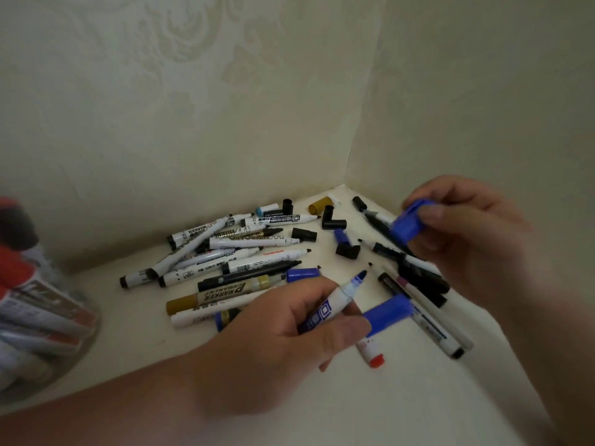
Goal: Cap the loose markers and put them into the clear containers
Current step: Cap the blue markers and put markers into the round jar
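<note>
Blue marker (335, 302) gripped in left hand (273, 326), bare tip angled toward blue cap (408, 224) pinched by right hand (476, 243), lining up to cap, guessing. Loose markers (244, 268) heaped in far corner of table (354, 400); clear container (38, 304) at left edge.

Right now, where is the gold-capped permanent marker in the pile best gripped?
Pinch the gold-capped permanent marker at its gold cap, coming from the left: that end juts clear of the pile, while the left hand crowds its other end.
</note>
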Motion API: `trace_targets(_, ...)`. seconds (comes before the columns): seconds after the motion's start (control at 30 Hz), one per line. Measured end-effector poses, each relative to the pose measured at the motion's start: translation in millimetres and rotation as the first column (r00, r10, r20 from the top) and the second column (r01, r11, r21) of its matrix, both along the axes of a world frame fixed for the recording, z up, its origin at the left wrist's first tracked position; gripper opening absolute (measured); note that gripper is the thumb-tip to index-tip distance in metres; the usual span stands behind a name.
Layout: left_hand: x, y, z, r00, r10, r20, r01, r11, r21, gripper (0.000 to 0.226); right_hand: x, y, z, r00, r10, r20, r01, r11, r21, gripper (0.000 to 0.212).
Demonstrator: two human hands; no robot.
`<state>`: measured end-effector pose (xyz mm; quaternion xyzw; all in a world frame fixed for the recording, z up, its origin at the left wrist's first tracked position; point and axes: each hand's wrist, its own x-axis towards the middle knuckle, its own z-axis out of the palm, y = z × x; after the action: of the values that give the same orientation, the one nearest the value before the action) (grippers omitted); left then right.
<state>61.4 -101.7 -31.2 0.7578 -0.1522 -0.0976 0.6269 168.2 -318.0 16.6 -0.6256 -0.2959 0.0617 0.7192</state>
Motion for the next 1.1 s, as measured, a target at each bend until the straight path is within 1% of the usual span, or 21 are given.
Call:
trace_targets(0.03,-1,1,-1,1.000,0.004,-0.006,-0.004,0.999,-0.041,0.026,7,-6,1,0.993,-0.113,-0.023,0.113,0.994,0.007,0.009)
trace_targets(0.07,-2,2,-1,1.000,0.023,-0.014,-0.024,0.995,-0.095,0.028,12,-10,1,0.978,-0.210,0.003,0.210,0.976,-0.059,0.014)
trace_targets(0.1,-2,4,-2,0.998,0.054,-0.017,-0.056,0.988,-0.146,0.031,14,-13,1,0.958,-0.274,0.089,0.286,0.938,-0.196,0.013)
trace_targets(0.13,-2,5,-4,0.996,0.092,-0.018,-0.094,0.976,-0.196,0.035,14,-14,-1,0.940,-0.282,0.190,0.333,0.873,-0.356,0.007)
trace_targets(0.17,-1,6,-5,0.991,0.131,-0.026,-0.133,0.959,-0.249,0.038,13,-13,-3,0.940,-0.229,0.252,0.330,0.796,-0.508,0.005)
trace_targets(0.23,2,7,-6,0.975,0.203,-0.085,-0.220,0.912,-0.346,0.037,9,-9,-6,0.961,-0.115,0.252,0.265,0.650,-0.713,0.008)
trace_targets(0.3,3,7,-8,0.964,0.222,-0.146,-0.265,0.854,-0.448,0.033,6,-1,-9,0.963,0.009,0.269,0.228,0.506,-0.832,0.008)
trace_targets(0.37,3,6,-9,0.963,0.227,-0.147,-0.270,0.817,-0.509,0.044,3,7,-9,0.956,0.093,0.277,0.229,0.346,-0.910,0.007)
trace_targets(0.4,2,7,-10,0.960,0.243,-0.139,-0.280,0.813,-0.510,0.051,2,9,-9,0.955,0.113,0.274,0.230,0.303,-0.925,0.007)
trace_targets(0.47,2,9,-11,0.948,0.296,-0.120,-0.317,0.838,-0.444,0.056,3,10,-10,0.955,0.121,0.272,0.230,0.281,-0.932,0.007)
trace_targets(0.57,-2,11,-8,0.945,0.317,-0.080,-0.327,0.907,-0.266,0.071,3,9,-9,0.946,0.123,0.300,0.253,0.296,-0.921,0.015)
trace_targets(0.6,-4,10,-5,0.951,0.302,-0.073,-0.310,0.930,-0.199,0.069,2,8,-9,0.945,0.119,0.304,0.257,0.301,-0.918,0.020)
trace_targets(0.67,-7,5,3,0.965,0.246,-0.091,-0.253,0.965,-0.072,0.055,2,7,-7,0.940,0.102,0.325,0.277,0.326,-0.904,0.026)
trace_targets(0.73,-7,0,9,0.966,0.224,-0.131,-0.225,0.974,0.008,0.038,3,6,-9,0.918,0.057,0.392,0.335,0.419,-0.844,0.023)
trace_targets(0.8,-7,-1,13,0.961,0.205,-0.186,-0.201,0.979,0.043,0.034,4,10,-10,0.886,-0.014,0.464,0.397,0.542,-0.741,0.014)
trace_targets(0.83,-7,-1,15,0.961,0.178,-0.211,-0.172,0.984,0.045,0.034,4,16,-8,0.876,-0.024,0.481,0.405,0.577,-0.709,0.010)
trace_targets(0.87,-7,-2,17,0.964,0.139,-0.228,-0.131,0.990,0.051,0.033,4,23,-5,0.873,0.003,0.488,0.395,0.583,-0.710,0.009)
trace_targets(0.9,-7,-1,18,0.967,0.103,-0.232,-0.090,0.994,0.067,0.030,4,32,0,0.873,0.065,0.484,0.370,0.557,-0.743,0.011)
trace_targets(0.93,-7,0,20,0.970,0.072,-0.233,-0.053,0.995,0.088,0.029,6,42,5,0.871,0.157,0.465,0.339,0.494,-0.801,0.013)
trace_targets(1.03,-5,2,20,0.973,0.025,-0.228,-0.004,0.996,0.091,0.027,12,73,21,0.847,0.406,0.344,0.271,0.227,-0.935,0.019)
trace_targets(1.1,-4,4,19,0.976,0.010,-0.215,0.001,0.999,0.051,0.024,18,89,23,0.842,0.465,0.273,0.248,0.115,-0.962,0.021)
